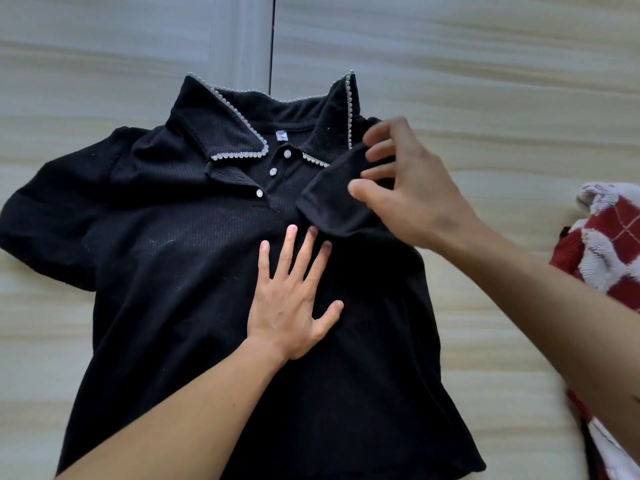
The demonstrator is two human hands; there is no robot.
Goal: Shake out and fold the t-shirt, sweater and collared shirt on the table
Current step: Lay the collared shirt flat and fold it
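Now the black collared shirt (pixel 194 271) lies face-up on the bench (pixel 502 98), collar at 12 o'clock, hem at 6. The right-hand grip (pixel 415 188) pinches the folded-in sleeve (pixel 329 206), which points toward 8 o'clock. The left-hand grip (pixel 294 306), flat and wide, presses the chest just beyond.

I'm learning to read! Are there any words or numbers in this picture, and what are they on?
The white neck tag inside the collar of the black collared shirt: bluish print, too small and blurred to read.
Nothing else: no writing shows on the red and white sweater or the table.
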